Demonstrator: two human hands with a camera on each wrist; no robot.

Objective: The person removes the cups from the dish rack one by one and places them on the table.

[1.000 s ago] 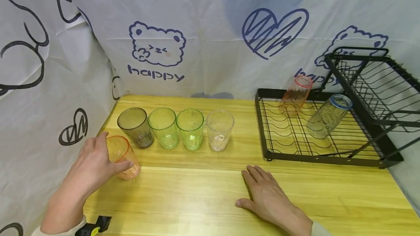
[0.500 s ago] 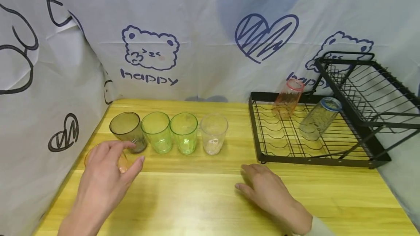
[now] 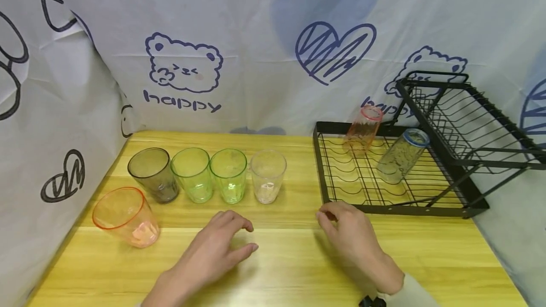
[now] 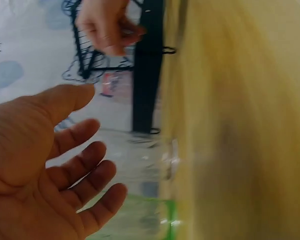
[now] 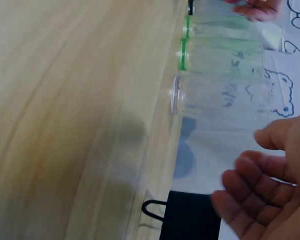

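My left hand [image 3: 213,248] hovers over the table in front of the glasses, holding nothing, fingers loosely bent and thumb apart. My right hand [image 3: 351,233] is by the rack's front left corner, fingers loosely curled around nothing. An orange-rimmed glass [image 3: 128,217] stands at the far left. Behind it runs a row: a grey glass [image 3: 155,176], a green glass [image 3: 194,176], a second green glass [image 3: 230,176] and a clear glass [image 3: 268,176]. In the left wrist view the left palm [image 4: 20,175] faces the clear and green glasses.
A black two-tier dish rack [image 3: 396,210] stands at the right. A pink-rimmed glass [image 3: 362,129] and a blue-rimmed glass [image 3: 401,158] lean upside down in its lower tier. A printed white cloth [image 3: 251,84] hangs behind and along the left side.
My left hand has let go of the orange-rimmed glass and moved right, toward the middle. My right hand has lifted slightly and its fingers have curled in. The head view has shifted right.
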